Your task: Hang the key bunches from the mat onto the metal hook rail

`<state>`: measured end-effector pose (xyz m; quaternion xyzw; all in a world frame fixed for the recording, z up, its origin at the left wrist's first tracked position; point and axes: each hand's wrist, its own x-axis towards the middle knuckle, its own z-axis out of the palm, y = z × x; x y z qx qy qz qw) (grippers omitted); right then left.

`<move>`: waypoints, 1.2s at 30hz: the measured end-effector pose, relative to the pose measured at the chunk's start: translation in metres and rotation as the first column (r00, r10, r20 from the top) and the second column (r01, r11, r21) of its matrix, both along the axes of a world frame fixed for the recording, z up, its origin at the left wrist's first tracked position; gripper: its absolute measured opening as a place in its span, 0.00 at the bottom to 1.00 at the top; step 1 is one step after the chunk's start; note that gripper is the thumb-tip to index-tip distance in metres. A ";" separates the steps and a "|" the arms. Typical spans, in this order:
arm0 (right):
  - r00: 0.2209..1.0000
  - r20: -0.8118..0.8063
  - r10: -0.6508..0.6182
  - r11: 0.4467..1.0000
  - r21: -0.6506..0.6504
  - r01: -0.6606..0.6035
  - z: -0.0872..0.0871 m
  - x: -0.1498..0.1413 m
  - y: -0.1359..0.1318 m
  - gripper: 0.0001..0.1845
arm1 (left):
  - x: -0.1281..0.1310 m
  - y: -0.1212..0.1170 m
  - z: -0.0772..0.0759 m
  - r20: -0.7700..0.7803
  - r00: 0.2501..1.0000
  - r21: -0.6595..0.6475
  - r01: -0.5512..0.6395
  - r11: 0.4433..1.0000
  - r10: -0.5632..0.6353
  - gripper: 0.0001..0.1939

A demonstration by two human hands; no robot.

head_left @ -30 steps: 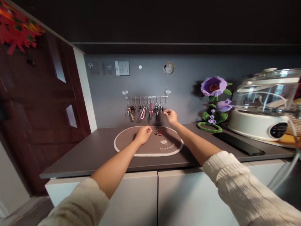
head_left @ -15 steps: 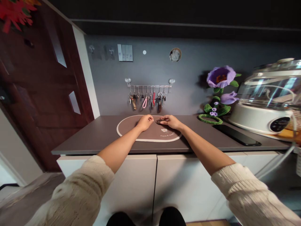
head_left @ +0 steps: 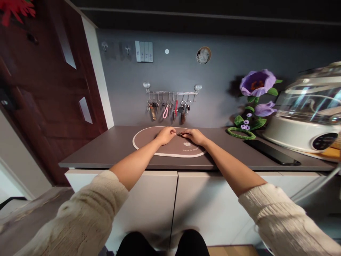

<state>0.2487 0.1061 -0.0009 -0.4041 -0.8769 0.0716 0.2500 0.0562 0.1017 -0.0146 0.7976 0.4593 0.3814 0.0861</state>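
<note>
My left hand (head_left: 166, 135) rests over the brown oval mat (head_left: 144, 142) with its fingers curled closed. Whatever it may hold is hidden. A short gap to the right, my right hand (head_left: 195, 137) is closed in a pinch on a small metal piece (head_left: 180, 134). It pokes out on the left side of the fingertips and is too small to name. The mat has a pale rim, and a white print (head_left: 187, 144) shows below my right hand. Behind the hands, several keys (head_left: 183, 113) hang on a clear wall rail (head_left: 170, 93).
At the right stand a purple fabric flower (head_left: 257, 85) with a green ring base and a white appliance (head_left: 298, 133) with a clear top. A black phone (head_left: 271, 153) lies on the grey counter (head_left: 90, 151). White cabinet doors (head_left: 146, 202) are below, a dark red door (head_left: 53, 106) at left.
The view has shifted slightly, so the wall things sit higher. Both hands stay over the mat, and less of the metal piece shows at my right fingertips.
</note>
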 end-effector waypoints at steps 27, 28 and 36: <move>0.968 -0.241 -0.069 0.994 0.068 0.088 0.000 0.002 0.012 0.16 | 0.038 0.018 0.003 0.297 0.951 -0.126 0.132 0.983 -0.090 0.09; 0.963 -0.259 -0.070 0.994 0.063 0.089 0.000 0.001 0.014 0.16 | 0.038 0.018 0.004 0.311 0.946 -0.115 0.138 0.984 -0.096 0.09; 0.886 -0.462 -0.040 0.997 -0.071 0.008 -0.004 -0.002 0.024 0.18 | 0.034 0.018 0.011 0.399 0.907 -0.083 0.180 0.980 -0.133 0.04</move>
